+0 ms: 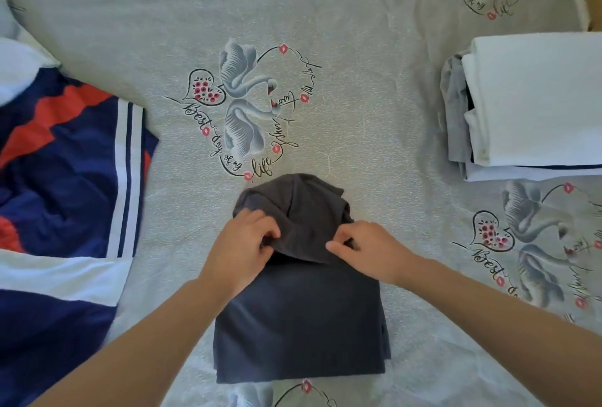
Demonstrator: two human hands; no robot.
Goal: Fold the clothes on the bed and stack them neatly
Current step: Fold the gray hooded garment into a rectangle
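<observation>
A dark grey garment (299,318) lies partly folded on the bed in front of me, its far end bunched up and turned back toward me. My left hand (242,243) pinches the raised fold at its left side. My right hand (365,248) pinches the same fold at its right side. A stack of folded clothes (534,103), white on top with grey and dark layers showing at its left edge, sits at the right of the bed.
The bed sheet (358,31) is pale grey with swan and heart prints. A navy, red and white striped garment (65,178) lies spread out unfolded at the left. A white item (9,22) shows at the far left edge.
</observation>
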